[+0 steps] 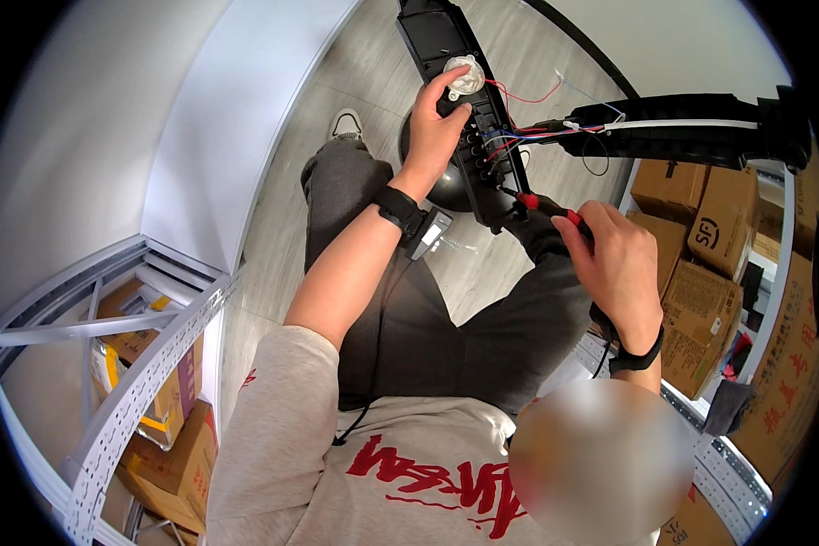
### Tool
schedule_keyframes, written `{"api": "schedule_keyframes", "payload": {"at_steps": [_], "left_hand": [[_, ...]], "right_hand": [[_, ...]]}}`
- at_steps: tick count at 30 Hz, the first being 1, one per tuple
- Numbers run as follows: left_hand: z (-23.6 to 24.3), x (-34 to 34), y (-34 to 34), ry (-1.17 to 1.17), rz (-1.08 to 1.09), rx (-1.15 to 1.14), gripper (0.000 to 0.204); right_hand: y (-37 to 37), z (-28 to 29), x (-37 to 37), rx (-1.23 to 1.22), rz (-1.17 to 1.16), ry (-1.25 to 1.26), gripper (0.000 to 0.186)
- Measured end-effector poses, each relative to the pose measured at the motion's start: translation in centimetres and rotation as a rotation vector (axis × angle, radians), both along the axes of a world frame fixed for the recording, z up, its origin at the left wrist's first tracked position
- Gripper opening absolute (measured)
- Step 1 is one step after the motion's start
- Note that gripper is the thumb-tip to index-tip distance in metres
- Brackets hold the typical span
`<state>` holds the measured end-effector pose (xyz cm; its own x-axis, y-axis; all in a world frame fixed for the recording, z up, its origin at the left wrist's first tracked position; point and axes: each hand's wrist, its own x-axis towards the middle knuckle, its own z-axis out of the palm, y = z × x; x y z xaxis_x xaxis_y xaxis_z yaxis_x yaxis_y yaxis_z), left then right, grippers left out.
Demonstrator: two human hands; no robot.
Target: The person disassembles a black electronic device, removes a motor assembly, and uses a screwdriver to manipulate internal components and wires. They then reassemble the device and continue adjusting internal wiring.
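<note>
A long black plastic housing (435, 41) stands out in front of me, its inner side showing ribs and a row of posts. My left hand (434, 136) grips it by the left side, with a fingertip on a round whitish disc-shaped part (469, 82). A red-and-black screwdriver (550, 208) is held in my right hand (621, 264), its shaft pointing at the lower end of the housing. Whether the tip touches a screw is too small to tell. Red, blue and white wires (528, 136) run from the housing to a second black housing (692, 136) at the right.
Under the first housing is a round dark object (448, 191), partly hidden. Cardboard boxes (701, 318) fill shelving on the right. A metal rack (146, 346) with more boxes stands at the left. A small device (428, 234) hangs by my left wrist.
</note>
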<state>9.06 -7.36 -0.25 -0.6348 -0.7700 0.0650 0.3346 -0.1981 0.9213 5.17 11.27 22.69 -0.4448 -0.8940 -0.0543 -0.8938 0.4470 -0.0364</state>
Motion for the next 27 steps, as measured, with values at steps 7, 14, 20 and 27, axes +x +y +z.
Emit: {"api": "schedule_keyframes", "payload": {"at_steps": [7,14,20,27], "left_hand": [[-0.1,-0.2,0.1,-0.019,0.021,-0.113,0.049],[-0.5,-0.2,0.0,-0.017,0.015,-0.067,0.049],[-0.2,0.2,0.0,-0.077,-0.001,-0.089,0.046],[0.1,-0.1,0.3,-0.079,-0.012,-0.162,0.038]], "right_hand": [[-0.1,-0.8,-0.9,-0.006,-0.079,0.031,0.038],[0.9,0.9,-0.6,-0.065,-0.137,-0.025,0.029],[0.6,2.5,-0.3,-0.292,-0.216,-0.066,0.019],[-5.2,-2.4,-3.5,-0.528,-0.056,0.104,0.019]]}}
